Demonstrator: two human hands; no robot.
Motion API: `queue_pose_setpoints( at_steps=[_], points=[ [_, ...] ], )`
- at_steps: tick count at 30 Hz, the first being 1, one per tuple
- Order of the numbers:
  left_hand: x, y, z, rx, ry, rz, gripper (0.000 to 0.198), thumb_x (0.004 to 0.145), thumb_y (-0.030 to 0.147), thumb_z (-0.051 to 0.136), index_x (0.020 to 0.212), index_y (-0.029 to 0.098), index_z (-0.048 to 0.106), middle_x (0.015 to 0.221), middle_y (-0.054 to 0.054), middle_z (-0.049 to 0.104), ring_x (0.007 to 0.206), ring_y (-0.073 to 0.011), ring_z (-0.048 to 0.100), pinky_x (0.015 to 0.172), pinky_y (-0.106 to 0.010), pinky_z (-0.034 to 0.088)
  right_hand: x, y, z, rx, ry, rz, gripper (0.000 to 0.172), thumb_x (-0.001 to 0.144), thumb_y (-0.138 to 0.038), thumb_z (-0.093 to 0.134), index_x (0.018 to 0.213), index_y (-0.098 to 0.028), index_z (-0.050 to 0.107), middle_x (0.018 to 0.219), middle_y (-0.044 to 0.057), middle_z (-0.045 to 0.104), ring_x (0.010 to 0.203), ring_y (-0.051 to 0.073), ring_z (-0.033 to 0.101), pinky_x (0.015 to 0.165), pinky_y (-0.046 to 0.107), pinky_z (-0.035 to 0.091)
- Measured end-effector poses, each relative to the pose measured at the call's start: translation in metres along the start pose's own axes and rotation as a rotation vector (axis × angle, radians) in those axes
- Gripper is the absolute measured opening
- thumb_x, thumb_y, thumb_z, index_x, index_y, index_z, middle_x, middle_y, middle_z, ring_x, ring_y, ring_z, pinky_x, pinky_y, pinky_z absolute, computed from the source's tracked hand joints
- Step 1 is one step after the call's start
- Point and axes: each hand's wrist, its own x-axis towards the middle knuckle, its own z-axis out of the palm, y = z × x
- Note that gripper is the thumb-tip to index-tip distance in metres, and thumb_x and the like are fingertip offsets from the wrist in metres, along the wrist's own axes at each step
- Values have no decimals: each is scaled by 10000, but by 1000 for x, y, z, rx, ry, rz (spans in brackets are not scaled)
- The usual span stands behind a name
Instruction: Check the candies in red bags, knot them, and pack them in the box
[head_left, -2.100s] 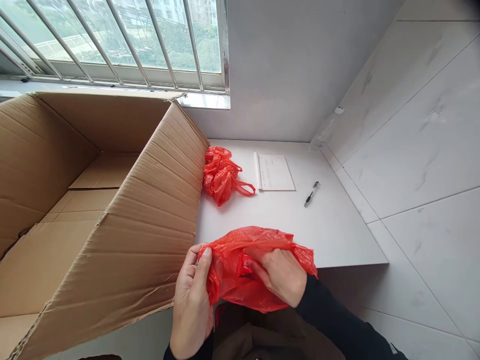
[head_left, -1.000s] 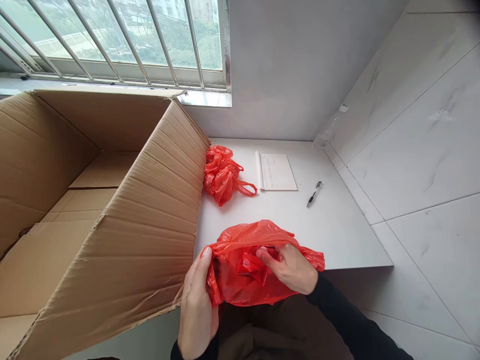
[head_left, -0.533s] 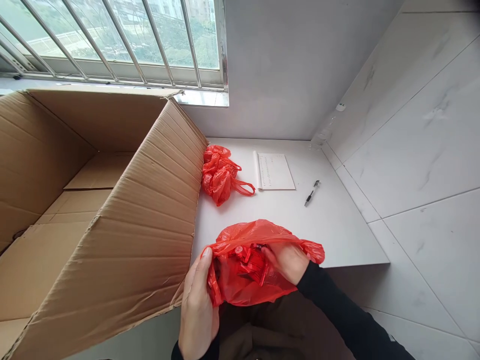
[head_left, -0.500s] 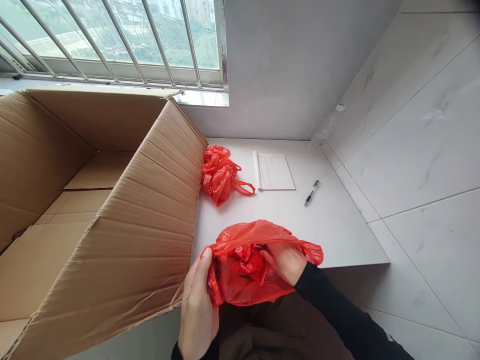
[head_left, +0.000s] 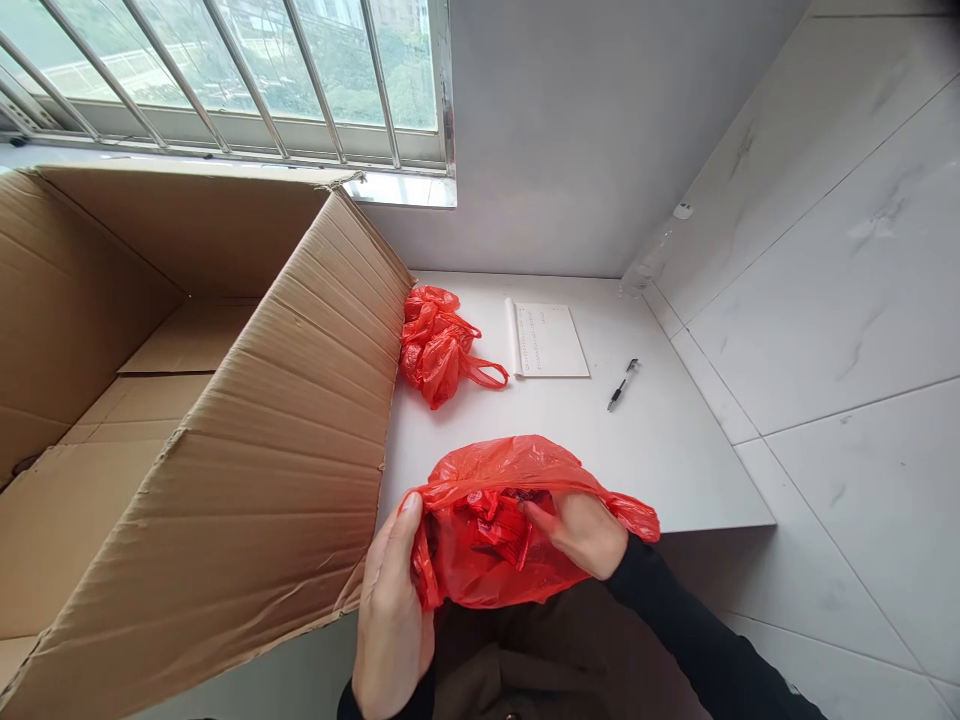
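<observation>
A thin red plastic bag (head_left: 510, 460) is held open in front of me, its mouth facing up toward me. Shiny red wrapped packets (head_left: 499, 525) lie bunched inside it. My left hand (head_left: 394, 590) grips the left rim, thumb on top and fingers closed behind the plastic. Through the mouth, my right hand (head_left: 589, 535) reaches in from the right. Its thumb touches or lies very near the packets, while its other fingers are mostly hidden, so I cannot see whether they grasp anything. A handle end of the bag sticks out beyond the right wrist.
A big open cardboard box (head_left: 300, 420) stands at left, its wall beside my left hand. On the white table (head_left: 480, 420) lie knotted red bags (head_left: 439, 350), a notepad (head_left: 551, 340) and a pen (head_left: 622, 385). A clear bottle (head_left: 645, 265) stands in the far right corner.
My right hand has shifted slightly right inside the bag, showing more of the hand and packets. The bag's right end has moved outward with it. My left hand keeps its hold.
</observation>
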Motion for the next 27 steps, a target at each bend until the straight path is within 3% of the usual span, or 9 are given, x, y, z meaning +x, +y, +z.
queue_pose_setpoints(
  at_steps=[6,10,14,17,20,23,27],
  points=[
    [-3,2,1,11,-28,13,289,656,398,843,849,194,777,876,-27,775,923,-228,719,796,-278,574,-3,-1,2,95,-58,-28,369,975,-390,481,1252,-199,634,1286,91,699,1231,291,626,1037,406,475],
    [-5,4,3,22,-51,15,330,640,413,851,859,179,776,846,-36,773,900,-238,722,802,-294,574,-4,-2,-1,65,-32,-23,331,985,-367,464,1189,-194,658,1197,91,734,1150,296,667,977,405,501],
    [-5,4,4,27,-50,16,323,645,418,844,845,176,769,842,-38,772,919,-246,721,813,-299,573,-5,0,-7,40,-34,-159,304,1021,-353,419,1155,-242,668,1126,27,755,1060,225,702,924,335,530],
    [-5,3,5,30,-37,12,283,676,405,824,840,183,764,874,-40,775,958,-248,719,820,-296,574,2,6,-6,-37,43,-181,357,1037,-269,343,996,-233,696,963,18,765,904,196,722,852,316,549],
    [-6,1,5,36,-21,-2,220,724,369,790,853,193,762,947,-44,780,1020,-244,711,829,-287,577,15,14,1,-79,141,-151,346,995,-180,355,992,-213,699,986,65,757,959,237,704,904,371,534],
    [-6,-2,2,39,6,-12,169,754,309,758,890,210,765,1034,-36,778,1096,-221,692,835,-251,577,29,19,8,-76,186,-146,278,960,-194,434,1025,-224,702,1015,79,753,1007,267,684,928,399,523],
    [-5,-4,-4,40,37,-12,198,756,297,756,937,217,767,1108,-34,768,1167,-206,660,819,-211,570,37,14,8,-31,242,-138,197,921,-213,494,932,-217,690,962,81,745,973,281,672,892,396,523]
  ],
)
